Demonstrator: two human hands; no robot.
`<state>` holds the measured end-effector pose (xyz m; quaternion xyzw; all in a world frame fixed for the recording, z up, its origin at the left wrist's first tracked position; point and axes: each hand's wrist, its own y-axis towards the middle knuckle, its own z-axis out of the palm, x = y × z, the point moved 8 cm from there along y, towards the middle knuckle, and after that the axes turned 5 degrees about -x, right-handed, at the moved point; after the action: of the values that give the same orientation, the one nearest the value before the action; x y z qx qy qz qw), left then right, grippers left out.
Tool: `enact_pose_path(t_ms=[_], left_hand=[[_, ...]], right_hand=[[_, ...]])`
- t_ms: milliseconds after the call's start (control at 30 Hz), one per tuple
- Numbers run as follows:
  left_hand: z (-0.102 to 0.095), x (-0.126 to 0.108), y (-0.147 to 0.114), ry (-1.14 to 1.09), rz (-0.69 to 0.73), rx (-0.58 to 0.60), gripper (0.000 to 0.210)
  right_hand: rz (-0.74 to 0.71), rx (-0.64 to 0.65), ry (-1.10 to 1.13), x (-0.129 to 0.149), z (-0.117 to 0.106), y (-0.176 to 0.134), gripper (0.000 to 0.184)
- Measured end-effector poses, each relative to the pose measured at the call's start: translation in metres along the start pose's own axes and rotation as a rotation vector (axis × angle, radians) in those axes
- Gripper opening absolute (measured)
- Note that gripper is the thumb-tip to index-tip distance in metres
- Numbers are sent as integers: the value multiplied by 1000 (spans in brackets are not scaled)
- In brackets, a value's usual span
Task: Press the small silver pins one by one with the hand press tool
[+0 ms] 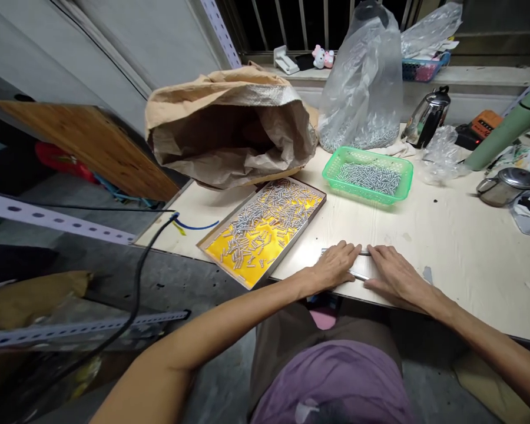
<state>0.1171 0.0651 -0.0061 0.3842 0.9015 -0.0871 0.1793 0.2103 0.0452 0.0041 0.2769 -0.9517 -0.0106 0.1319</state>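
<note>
Metal frame (pixel 358 275): it lies flat on the surface (pixel 477 259), right of centre in the lower half of the frame, close to the front edge. Your left hand (pixel 337 266) and right hand (pixel 395 272) are clamped on it side by side, fingers at its far edge and thumbs at its near one, with a narrow gap between the hands where two bright rails show. What your palms cover, you cannot check from here.

The chief risk is probably that front edge: pull the frame toward you or ease one thumb, and it could tip or slide into your lap. Uneven pressure from the two hands might also twist it.

Mind the tray (pixel 291 252) at the centre, too. Its nearest corner juts past the surface's edge, just above your left forearm, so a raised elbow could knock it and scatter the metal pins (pixel 242 247) inside. The paper bag (pixel 229 126) behind it gapes right by the tray's far end; a slump could shove the tray outward. The green basket (pixel 368 194), upper right of centre, sits well clear of your fingers.
</note>
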Motion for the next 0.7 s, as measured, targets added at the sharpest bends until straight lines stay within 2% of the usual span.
enact_pose_path(t_ms=[100, 367, 533, 600, 700], left_hand=[[-1, -4, 3, 82, 5, 58, 58], [-5, -6, 8, 165, -96, 142, 19], [-5, -3, 9, 207, -142, 162, 18], [-5, -2, 8, 214, -142, 116, 23], [-3, -1, 0, 207, -171, -33, 40]], right_hand=[[38, 6, -45, 1, -2, -1, 49], [-17, 27, -101, 8, 3, 11, 6], [-3, 31, -55, 2, 7, 15, 12], [-10, 12, -33, -3, 3, 15, 9], [-73, -6, 48, -9, -4, 15, 34]])
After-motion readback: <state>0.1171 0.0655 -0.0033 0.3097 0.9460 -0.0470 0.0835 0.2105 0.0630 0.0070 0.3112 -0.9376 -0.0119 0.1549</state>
